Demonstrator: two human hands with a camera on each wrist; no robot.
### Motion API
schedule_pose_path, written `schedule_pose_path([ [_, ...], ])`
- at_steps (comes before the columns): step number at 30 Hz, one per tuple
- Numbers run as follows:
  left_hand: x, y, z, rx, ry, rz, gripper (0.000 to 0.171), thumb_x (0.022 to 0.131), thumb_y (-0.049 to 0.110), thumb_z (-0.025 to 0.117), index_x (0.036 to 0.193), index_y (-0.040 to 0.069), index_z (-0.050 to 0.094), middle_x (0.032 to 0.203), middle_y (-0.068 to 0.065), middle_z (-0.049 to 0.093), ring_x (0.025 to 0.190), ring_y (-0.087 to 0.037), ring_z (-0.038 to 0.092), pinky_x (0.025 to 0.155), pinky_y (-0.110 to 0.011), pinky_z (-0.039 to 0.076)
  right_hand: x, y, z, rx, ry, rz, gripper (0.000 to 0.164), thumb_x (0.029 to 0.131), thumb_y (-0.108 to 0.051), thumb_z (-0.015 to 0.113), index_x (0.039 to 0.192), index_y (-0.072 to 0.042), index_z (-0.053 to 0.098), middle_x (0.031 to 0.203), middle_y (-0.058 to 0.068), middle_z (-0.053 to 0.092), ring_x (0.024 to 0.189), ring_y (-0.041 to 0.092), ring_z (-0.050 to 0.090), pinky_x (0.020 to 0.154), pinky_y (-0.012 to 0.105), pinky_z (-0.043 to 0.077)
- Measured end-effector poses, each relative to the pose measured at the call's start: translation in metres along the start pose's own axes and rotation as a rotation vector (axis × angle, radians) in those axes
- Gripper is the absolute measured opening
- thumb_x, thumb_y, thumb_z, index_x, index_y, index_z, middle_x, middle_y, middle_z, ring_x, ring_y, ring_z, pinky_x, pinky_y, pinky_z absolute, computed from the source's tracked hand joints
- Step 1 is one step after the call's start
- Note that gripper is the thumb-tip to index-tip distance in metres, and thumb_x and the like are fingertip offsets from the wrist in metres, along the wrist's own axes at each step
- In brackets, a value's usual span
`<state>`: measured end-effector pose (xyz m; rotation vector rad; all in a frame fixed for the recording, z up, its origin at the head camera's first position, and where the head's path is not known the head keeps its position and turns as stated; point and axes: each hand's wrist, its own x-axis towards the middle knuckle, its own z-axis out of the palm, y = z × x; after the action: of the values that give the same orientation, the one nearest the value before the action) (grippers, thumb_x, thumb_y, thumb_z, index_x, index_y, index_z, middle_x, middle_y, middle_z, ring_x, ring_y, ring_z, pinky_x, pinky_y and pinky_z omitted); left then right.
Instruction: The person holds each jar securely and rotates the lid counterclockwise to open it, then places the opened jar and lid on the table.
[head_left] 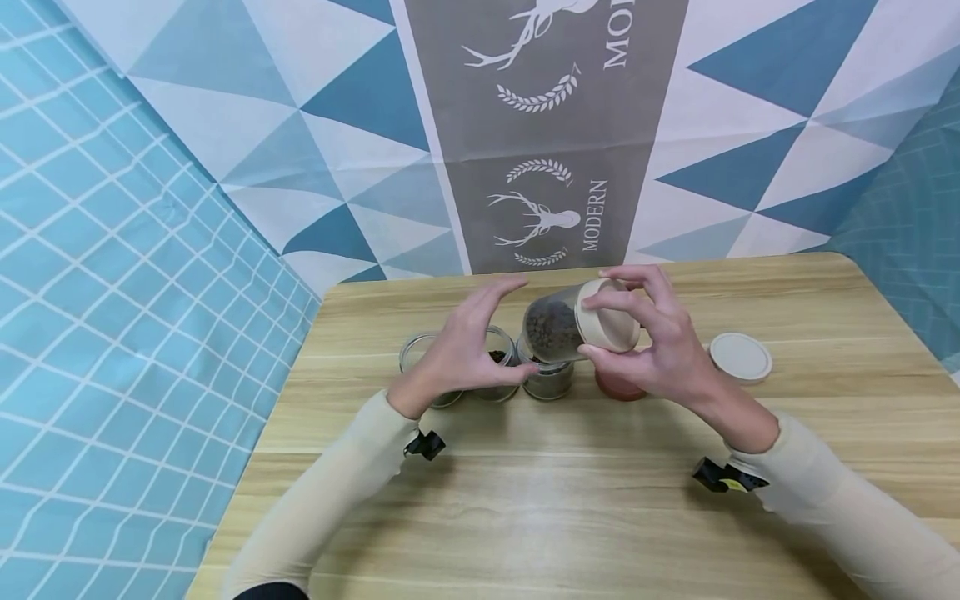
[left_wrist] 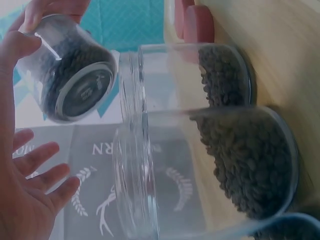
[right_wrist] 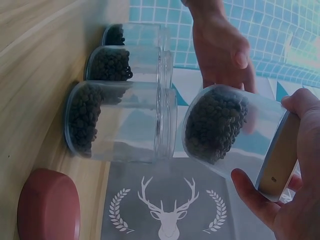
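My right hand [head_left: 660, 333] grips a glass jar [right_wrist: 217, 125] by its cream lid [head_left: 609, 317]. Dark beans fill its bottom part. The jar lies tilted above the table, its base pointing left over the row of glass jars. My left hand [head_left: 472, 342] is held beside that base, thumb and fingers spread apart, with its thumb tip close to the glass. Below, three lidless glass jars stand in a row: a right one [head_left: 551, 383], a middle one [left_wrist: 180, 175] and a left one [head_left: 414, 350] partly hidden by my left hand. Dark beans lie in each.
A red lid [right_wrist: 50, 205] lies on the wooden table [head_left: 555, 500] to the right of the row, partly under my right hand in the head view. Farther right lies a flat cream lid [head_left: 741, 357]. A patterned cloth [head_left: 360, 125] hangs behind the table.
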<state>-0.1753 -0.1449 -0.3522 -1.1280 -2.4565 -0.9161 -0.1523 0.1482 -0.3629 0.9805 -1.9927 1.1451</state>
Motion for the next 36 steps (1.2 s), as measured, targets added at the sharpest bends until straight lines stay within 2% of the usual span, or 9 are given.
schedule_pose_path([
  [9, 0.013, 0.005, 0.020, -0.052, -0.017, 0.050, 0.110, 0.073, 0.040, 0.100, 0.163, 0.001, 0.050, 0.162, -0.017, 0.063, 0.151, -0.030, 0.063, 0.128, -0.044, 0.054, 0.000, -0.002, 0.007, 0.048, 0.041, -0.030, 0.054, 0.101, -0.058, 0.077, 0.119, -0.008, 0.078, 0.134, 0.032, 0.061, 0.132, 0.025, 0.057, 0.113, 0.019, 0.042],
  [14, 0.018, 0.008, 0.028, -0.059, -0.034, 0.050, 0.111, 0.073, 0.040, 0.101, 0.163, 0.002, 0.049, 0.160, -0.017, 0.064, 0.145, -0.028, 0.067, 0.122, -0.041, 0.058, 0.000, -0.002, 0.012, 0.071, 0.048, -0.038, 0.053, 0.101, -0.058, 0.078, 0.119, -0.007, 0.078, 0.134, 0.033, 0.061, 0.132, 0.023, 0.057, 0.115, 0.018, 0.043],
  [20, 0.020, 0.010, 0.036, -0.068, -0.024, 0.016, 0.115, 0.070, 0.040, 0.103, 0.164, 0.003, 0.049, 0.157, -0.015, 0.066, 0.139, -0.027, 0.070, 0.116, -0.040, 0.061, -0.001, -0.005, 0.015, 0.055, 0.023, -0.016, 0.056, 0.101, -0.059, 0.077, 0.119, -0.006, 0.078, 0.134, 0.035, 0.059, 0.137, 0.024, 0.056, 0.118, 0.018, 0.043],
  [24, 0.020, 0.011, 0.037, -0.054, -0.002, -0.011, 0.116, 0.068, 0.038, 0.106, 0.163, 0.001, 0.051, 0.155, -0.016, 0.068, 0.139, -0.029, 0.071, 0.116, -0.041, 0.061, 0.001, -0.007, 0.017, 0.057, 0.025, -0.008, 0.057, 0.101, -0.060, 0.077, 0.118, -0.006, 0.077, 0.134, 0.035, 0.060, 0.139, 0.024, 0.056, 0.118, 0.018, 0.043],
  [30, 0.021, 0.013, 0.037, -0.040, 0.011, -0.036, 0.101, 0.070, 0.031, 0.103, 0.156, 0.001, 0.058, 0.146, -0.017, 0.074, 0.130, -0.030, 0.075, 0.112, -0.040, 0.064, 0.004, -0.008, 0.018, 0.058, 0.009, 0.007, 0.060, 0.101, -0.062, 0.076, 0.121, -0.005, 0.076, 0.136, 0.035, 0.059, 0.140, 0.025, 0.056, 0.121, 0.018, 0.043],
  [36, 0.020, 0.011, 0.037, -0.043, 0.028, -0.046, 0.097, 0.070, 0.033, 0.101, 0.152, 0.001, 0.061, 0.141, -0.017, 0.076, 0.125, -0.029, 0.077, 0.109, -0.040, 0.065, 0.005, -0.007, 0.018, 0.063, -0.012, 0.034, 0.064, 0.101, -0.063, 0.075, 0.124, -0.004, 0.076, 0.138, 0.034, 0.059, 0.140, 0.025, 0.055, 0.120, 0.016, 0.043],
])
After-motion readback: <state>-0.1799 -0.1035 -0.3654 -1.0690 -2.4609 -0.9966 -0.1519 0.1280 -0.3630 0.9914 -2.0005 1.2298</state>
